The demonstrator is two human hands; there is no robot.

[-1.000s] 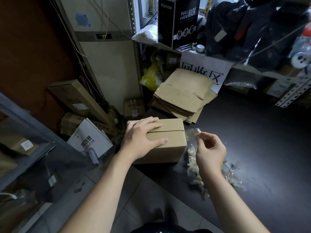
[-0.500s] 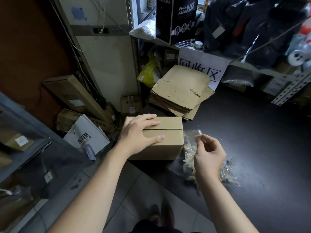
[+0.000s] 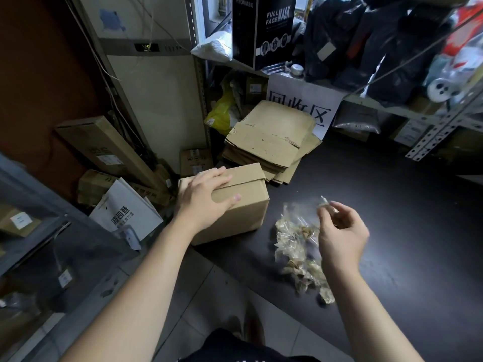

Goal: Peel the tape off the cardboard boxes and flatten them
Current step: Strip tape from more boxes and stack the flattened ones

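A small closed cardboard box (image 3: 245, 205) stands on the dark table (image 3: 392, 218) near its left edge. My left hand (image 3: 203, 199) rests on the box's top and left side, fingers spread, thumb lying across the front face. To the right, my right hand (image 3: 339, 231) pinches a strip of clear tape (image 3: 300, 212) between thumb and fingertips, held just above a heap of crumpled peeled tape (image 3: 300, 257) on the table. The strip hangs down toward the heap.
A stack of flattened cardboard boxes (image 3: 271, 142) lies behind the box, against a white sign (image 3: 303, 103). Left of the table, long cartons (image 3: 104, 150) and a white paper bag (image 3: 125, 207) crowd the floor. Shelves with a black mask box (image 3: 264, 30) rise behind.
My right hand has carried the tape strip away from the box, to the right and over the tape heap. My left hand has stayed on the box.
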